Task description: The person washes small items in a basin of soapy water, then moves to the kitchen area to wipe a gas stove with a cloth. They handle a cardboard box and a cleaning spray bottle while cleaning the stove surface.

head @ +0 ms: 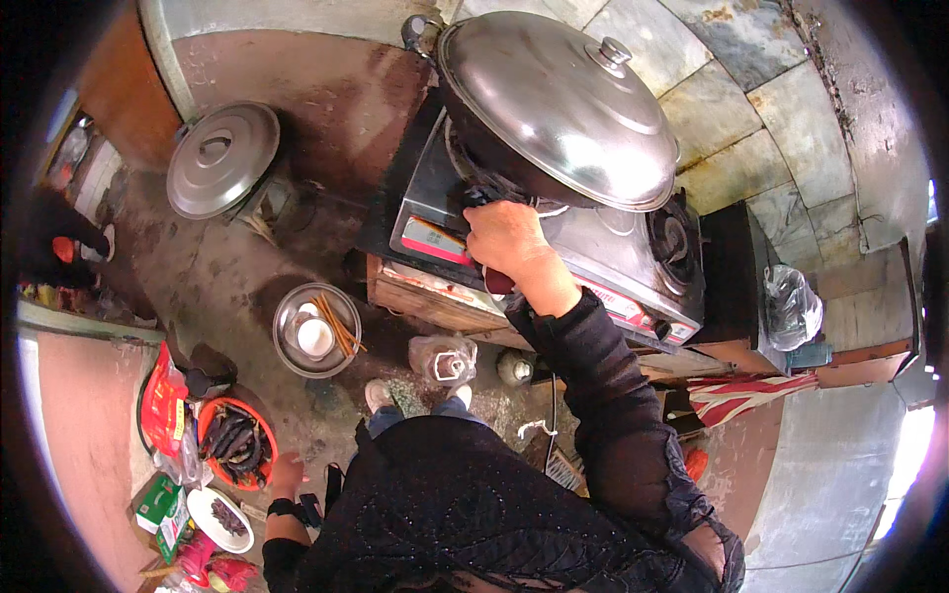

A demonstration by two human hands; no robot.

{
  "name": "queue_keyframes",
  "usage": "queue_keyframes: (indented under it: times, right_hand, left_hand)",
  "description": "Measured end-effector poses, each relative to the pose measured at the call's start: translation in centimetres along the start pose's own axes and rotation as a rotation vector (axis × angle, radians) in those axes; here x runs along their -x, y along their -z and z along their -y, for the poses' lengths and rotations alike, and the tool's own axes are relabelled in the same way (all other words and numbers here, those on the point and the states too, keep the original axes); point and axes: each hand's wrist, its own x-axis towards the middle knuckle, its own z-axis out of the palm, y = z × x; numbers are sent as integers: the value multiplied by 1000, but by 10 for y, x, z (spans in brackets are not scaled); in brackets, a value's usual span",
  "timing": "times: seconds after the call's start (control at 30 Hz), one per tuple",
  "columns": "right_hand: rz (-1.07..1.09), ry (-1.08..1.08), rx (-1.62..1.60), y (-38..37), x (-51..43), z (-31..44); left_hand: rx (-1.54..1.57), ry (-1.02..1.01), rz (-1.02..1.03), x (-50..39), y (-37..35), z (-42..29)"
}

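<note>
A large wok with a domed metal lid (549, 111) sits over the left burner of a two-burner gas stove (593, 244). My right hand (508, 241) is closed at the stove's front left, just below the wok; a dark red object shows beneath it, and its fingertips are hidden, so its hold cannot be told. The right burner (671, 241) is bare. My left hand (288, 474) hangs low beside an orange basin (273, 437) of dark, long vegetables, perhaps eggplants, with no object visible in it.
A metal tray (283, 356) with bowls and chopsticks stands low at centre left. Behind it is a lidded pot (226, 159). A plastic-wrapped container (443, 361) stands near my feet. An oval white dish (204, 511) and packages lie lower left. Another person's leg (81, 226) shows far left.
</note>
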Motion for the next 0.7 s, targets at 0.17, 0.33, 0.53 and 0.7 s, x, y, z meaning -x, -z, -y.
queue_keyframes:
  times: [0.17, 0.33, 0.53, 0.7]
  right_hand:
    - [-45, 144, 19, 7, -23, 12]
    - [75, 41, -72, 19, -54, 20]
    - [35, 71, -50, 11, -60, 50]
    - [-79, 54, 40, -7, -45, 55]
  left_hand:
    - [108, 25, -7, 18, -3, 1]
    - [196, 29, -58, 23, -13, 22]
    - [243, 57, -32, 33, -19, 25]
    - [133, 35, -13, 33, -17, 16]
